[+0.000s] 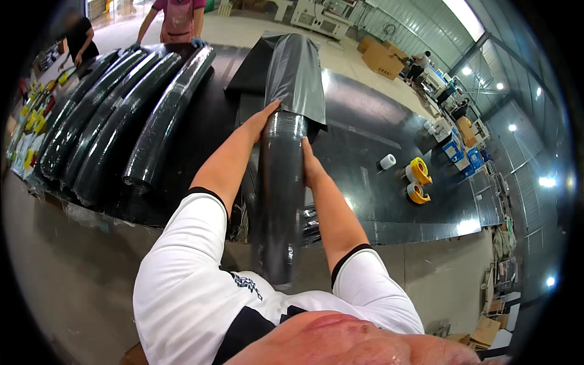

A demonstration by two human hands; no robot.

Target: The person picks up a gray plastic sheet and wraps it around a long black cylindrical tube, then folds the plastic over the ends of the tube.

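Note:
A long black roll (281, 176) wrapped in shiny clear film lies between my hands, its near end overhanging the table edge close to my chest. A loose black plastic bag (296, 70) covers its far part. My left hand (266, 119) is closed at the left side of the bag's mouth, where bag and roll meet. Lower down, my right hand (312, 163) presses round the roll's right side, just below the bag's rim. The fingers under the roll are hidden on both sides.
Several similar wrapped rolls (164, 121) lie side by side at the left of the black table (365, 176). Right of me are yellow tape rolls (418, 171) and a white roll (387, 161). Across the table stands a person in a pink apron (178, 21), gloved hands at the rolls.

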